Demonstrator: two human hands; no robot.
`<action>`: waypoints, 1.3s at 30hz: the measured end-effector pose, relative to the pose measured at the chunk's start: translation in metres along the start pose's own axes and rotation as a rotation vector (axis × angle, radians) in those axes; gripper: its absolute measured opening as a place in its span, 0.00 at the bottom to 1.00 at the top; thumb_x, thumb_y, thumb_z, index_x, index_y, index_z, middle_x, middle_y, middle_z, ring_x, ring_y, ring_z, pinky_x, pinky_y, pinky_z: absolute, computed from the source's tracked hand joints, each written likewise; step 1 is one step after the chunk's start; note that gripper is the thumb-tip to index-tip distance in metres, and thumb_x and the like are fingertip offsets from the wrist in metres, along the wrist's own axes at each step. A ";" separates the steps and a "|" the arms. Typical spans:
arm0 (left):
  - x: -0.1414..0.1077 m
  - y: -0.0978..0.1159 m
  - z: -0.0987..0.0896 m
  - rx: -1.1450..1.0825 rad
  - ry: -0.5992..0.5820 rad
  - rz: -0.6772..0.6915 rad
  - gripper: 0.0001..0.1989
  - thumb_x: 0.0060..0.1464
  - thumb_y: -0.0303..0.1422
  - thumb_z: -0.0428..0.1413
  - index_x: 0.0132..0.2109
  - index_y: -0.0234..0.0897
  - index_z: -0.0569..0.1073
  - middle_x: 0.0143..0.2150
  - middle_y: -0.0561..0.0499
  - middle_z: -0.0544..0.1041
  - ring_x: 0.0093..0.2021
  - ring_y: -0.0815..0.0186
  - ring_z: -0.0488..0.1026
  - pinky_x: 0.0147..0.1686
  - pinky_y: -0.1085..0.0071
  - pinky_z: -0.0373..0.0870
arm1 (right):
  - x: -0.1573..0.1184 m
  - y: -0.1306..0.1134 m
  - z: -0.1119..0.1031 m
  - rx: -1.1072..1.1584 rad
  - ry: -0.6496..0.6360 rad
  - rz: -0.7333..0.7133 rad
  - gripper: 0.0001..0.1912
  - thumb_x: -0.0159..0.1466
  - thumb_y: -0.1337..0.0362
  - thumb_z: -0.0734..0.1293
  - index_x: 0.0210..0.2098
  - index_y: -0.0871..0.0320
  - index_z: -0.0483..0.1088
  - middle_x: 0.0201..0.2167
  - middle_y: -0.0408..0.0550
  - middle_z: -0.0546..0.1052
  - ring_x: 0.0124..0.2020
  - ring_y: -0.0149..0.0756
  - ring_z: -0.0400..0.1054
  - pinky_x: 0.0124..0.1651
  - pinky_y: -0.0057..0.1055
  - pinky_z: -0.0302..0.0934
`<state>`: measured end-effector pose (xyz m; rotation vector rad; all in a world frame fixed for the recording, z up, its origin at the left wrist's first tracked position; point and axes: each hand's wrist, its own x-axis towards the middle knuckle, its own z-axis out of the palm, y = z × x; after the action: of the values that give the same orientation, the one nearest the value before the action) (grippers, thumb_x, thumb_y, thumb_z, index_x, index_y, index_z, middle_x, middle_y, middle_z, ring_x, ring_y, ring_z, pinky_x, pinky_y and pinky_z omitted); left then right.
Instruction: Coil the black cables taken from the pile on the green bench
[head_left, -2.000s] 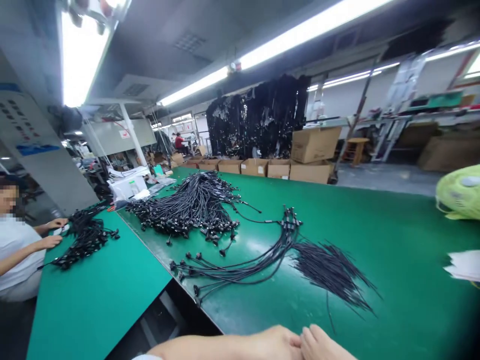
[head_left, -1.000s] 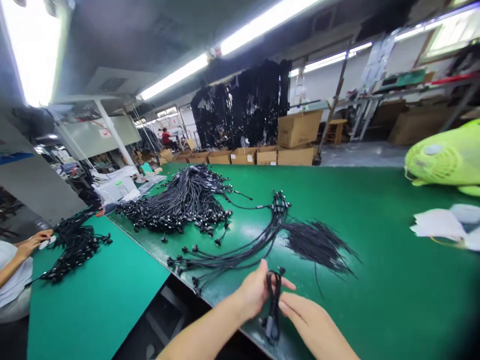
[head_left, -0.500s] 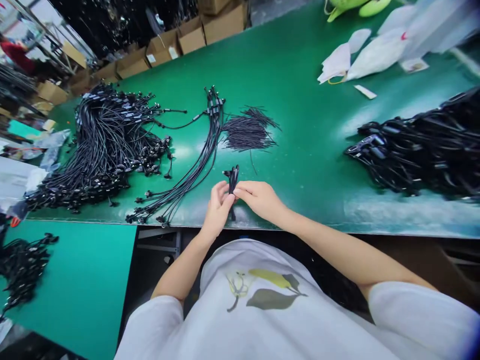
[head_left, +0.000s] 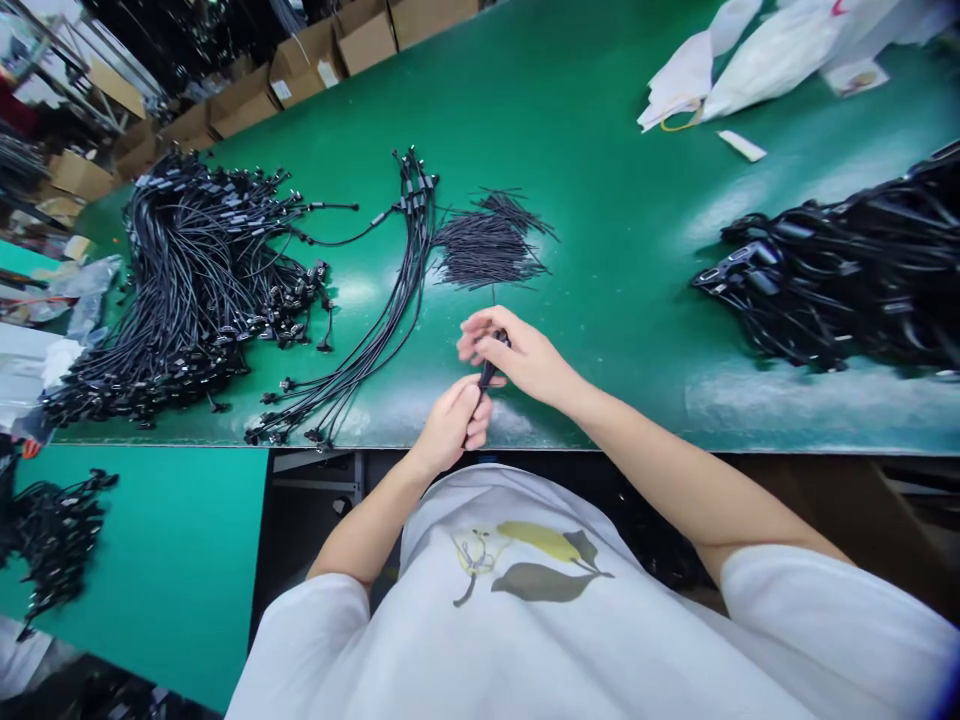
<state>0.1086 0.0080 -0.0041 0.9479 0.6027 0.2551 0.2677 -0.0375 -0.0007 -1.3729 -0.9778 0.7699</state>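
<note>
Close to the table's front edge, my left hand (head_left: 454,425) is closed round a short folded black cable (head_left: 487,375), which leans up and to the right. My right hand (head_left: 525,360) curls over the cable's upper end, thumb and fingers bent about it; the fingertips are blurred. Whether a thin tie is between those fingers I cannot tell. Just beyond my hands lies a pile of thin dark ties (head_left: 491,245). To its left a loose bunch of long black cables (head_left: 397,300) curves toward the front edge.
A large heap of black cables (head_left: 187,270) covers the green table (head_left: 600,250) at left. Bundled black cables (head_left: 840,280) lie at right. White plastic bags (head_left: 772,65) sit at the back right, cardboard boxes (head_left: 307,65) along the far edge. More cables (head_left: 56,540) rest on a lower green surface.
Both hands have shifted slightly right with the cable, which is now tilted. My right hand has moved up from beside the cable to round its upper end. The view has shifted slightly.
</note>
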 end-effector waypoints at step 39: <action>0.030 -0.017 -0.009 0.306 0.001 -0.059 0.22 0.53 0.48 0.59 0.44 0.33 0.73 0.35 0.49 0.74 0.32 0.71 0.71 0.31 0.75 0.67 | -0.017 0.023 -0.015 0.478 0.104 0.250 0.18 0.60 0.50 0.67 0.36 0.59 0.66 0.25 0.41 0.72 0.28 0.28 0.67 0.36 0.28 0.63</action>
<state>0.1268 0.0180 -0.0333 1.2216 0.6816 0.1115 0.2763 -0.0570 -0.0251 -1.1086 -0.4990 1.0319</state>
